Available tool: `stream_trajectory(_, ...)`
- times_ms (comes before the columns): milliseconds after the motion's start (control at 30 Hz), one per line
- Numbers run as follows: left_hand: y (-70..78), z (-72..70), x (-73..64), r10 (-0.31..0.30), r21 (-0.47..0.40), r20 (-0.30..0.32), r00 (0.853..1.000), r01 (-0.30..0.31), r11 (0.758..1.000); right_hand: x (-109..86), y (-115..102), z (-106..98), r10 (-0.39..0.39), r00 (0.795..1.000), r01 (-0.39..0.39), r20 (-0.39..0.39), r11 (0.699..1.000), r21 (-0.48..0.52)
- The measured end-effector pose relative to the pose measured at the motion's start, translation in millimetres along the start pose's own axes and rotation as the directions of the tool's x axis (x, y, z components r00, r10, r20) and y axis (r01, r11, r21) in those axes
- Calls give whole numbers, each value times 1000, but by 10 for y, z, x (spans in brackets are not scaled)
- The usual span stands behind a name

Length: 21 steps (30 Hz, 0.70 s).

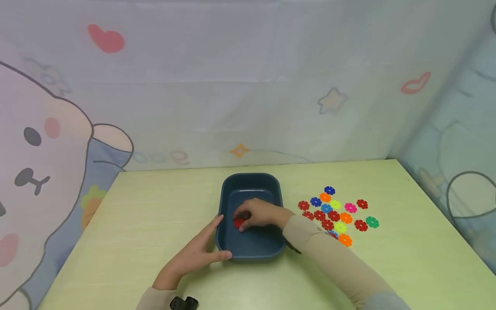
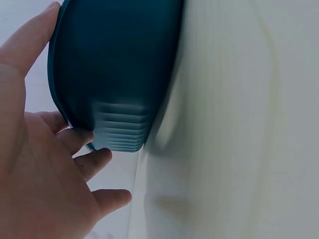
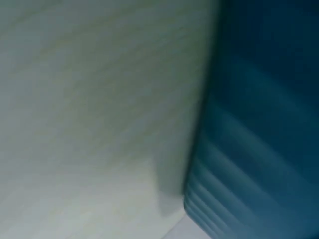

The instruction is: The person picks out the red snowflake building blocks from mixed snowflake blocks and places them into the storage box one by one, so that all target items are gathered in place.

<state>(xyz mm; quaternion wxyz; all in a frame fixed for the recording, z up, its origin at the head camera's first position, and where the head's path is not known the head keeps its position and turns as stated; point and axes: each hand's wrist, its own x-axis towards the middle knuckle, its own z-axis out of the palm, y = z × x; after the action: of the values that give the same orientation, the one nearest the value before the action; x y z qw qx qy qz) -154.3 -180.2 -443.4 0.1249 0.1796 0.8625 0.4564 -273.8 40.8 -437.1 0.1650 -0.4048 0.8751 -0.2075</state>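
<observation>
A dark blue rectangular tray (image 1: 253,254) stands on the table. My right hand (image 1: 261,213) reaches down into it from the right, and its thumb and fingers pinch a red snowflake disc (image 1: 239,223). A darker red patch shows in the shade between the fingers; what it is I cannot tell. My left hand (image 1: 195,254) braces the tray at its near left, with fingertips on the left rim and the thumb on the near corner. From the left wrist view, that hand's fingers (image 2: 92,162) look spread beside the tray's ribbed outer wall (image 2: 119,119). The right wrist view shows only the tray's outside (image 3: 249,149) and tabletop.
Several notched snowflake discs lie scattered right of the tray, among them a green disc (image 1: 372,222), a pink disc (image 1: 350,208) and an orange disc (image 1: 345,240). A printed cloth (image 1: 217,107) hangs behind the pale table (image 1: 155,206).
</observation>
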Motion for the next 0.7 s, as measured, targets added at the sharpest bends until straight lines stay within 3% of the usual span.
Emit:
stream_trajectory(200, 21, 20, 38, 20, -5, 15, 1000, -20, 1000, -195, 11, -197, -39, 998, 42, -51, 997, 70)
stream_trajectory(367, 31, 21, 39, 16, 5, 14, 1000, -16, 1000, -496, -4, -382, -68, 993, 82, -100, 986, 144)
stream_trajectory(700, 23, -11, 57, -10, 5, 0, 1000, 10, 1000, -1177, 180, -550, 14, 987, 28, -159, 966, 258)
